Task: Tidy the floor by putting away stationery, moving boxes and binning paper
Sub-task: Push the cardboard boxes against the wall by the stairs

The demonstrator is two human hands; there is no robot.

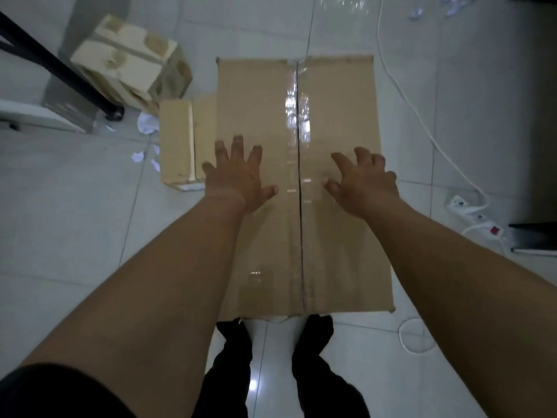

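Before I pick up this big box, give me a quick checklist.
1. Seam of the big box sealed: ok, tape runs along it.
2. Both hands free: ok, left hand and right hand are over the lid, holding nothing.
3. Left side clear: not ok, a small box sits right beside it.
4. Floor on the right clear: not ok, a white cable and power strip lie there.
5. Floor paper binned: not ok, paper scraps lie left of the small box.
6. Weight: cannot tell.

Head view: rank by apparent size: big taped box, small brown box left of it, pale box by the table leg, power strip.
1. big taped box
2. pale box, farther off
3. small brown box, partly hidden by the big one; order of 2 and 3 unsure
4. power strip
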